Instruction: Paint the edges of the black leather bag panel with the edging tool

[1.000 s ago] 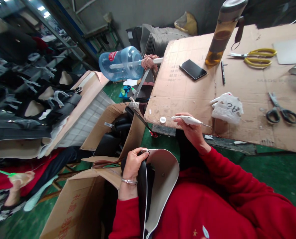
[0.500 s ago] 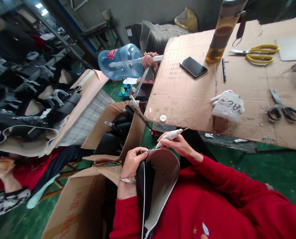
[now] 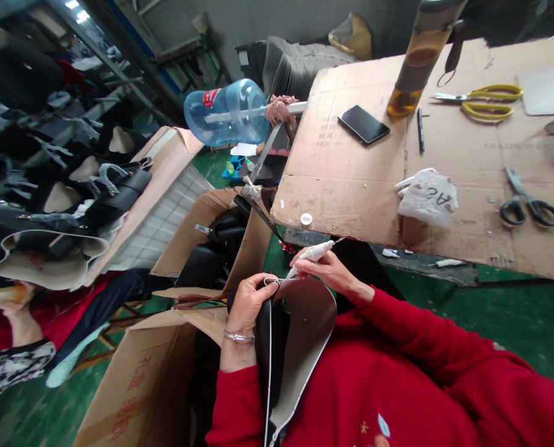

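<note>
Curved grey leather flap (image 3: 305,329) pinched by left hand (image 3: 249,304); right hand (image 3: 330,273) grips white tool (image 3: 310,256).

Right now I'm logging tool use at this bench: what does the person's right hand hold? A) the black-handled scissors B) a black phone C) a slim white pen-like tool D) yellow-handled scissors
C: the right hand grips a slim white pen-like tool, its tip at the bag's edge by the left hand; both scissors and the phone lie on the cardboard.
</note>
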A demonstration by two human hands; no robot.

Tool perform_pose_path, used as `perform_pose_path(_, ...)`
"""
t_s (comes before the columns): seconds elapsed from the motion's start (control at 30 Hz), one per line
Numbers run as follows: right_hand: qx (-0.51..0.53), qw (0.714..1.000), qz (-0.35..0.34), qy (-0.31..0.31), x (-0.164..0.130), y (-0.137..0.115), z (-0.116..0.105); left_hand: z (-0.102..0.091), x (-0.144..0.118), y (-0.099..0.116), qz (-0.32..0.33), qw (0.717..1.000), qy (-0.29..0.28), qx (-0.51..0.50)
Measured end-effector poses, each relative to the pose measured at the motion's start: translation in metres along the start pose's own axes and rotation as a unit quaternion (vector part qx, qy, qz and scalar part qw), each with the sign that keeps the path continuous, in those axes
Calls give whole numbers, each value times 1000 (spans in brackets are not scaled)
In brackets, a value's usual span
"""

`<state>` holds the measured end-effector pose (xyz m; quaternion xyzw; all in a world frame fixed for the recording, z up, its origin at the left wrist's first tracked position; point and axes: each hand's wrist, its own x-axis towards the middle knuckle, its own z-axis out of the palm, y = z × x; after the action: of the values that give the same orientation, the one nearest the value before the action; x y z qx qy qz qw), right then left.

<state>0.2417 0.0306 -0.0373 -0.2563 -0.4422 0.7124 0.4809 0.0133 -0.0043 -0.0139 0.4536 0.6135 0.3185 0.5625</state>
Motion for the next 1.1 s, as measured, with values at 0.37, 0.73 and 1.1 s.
perform_pose_path(0.37,7,993,76,93,6,14,3,16,-8,3,4,1000,24,-2)
perform_pose_path(0.73,-18,999,-27,1,-6,1,2,9,-12,-3,5,997,75,-15)
perform_pose_path(1.1,-126,990,-46,37,-7,1,8,14,-18,5,49,995,57,69)
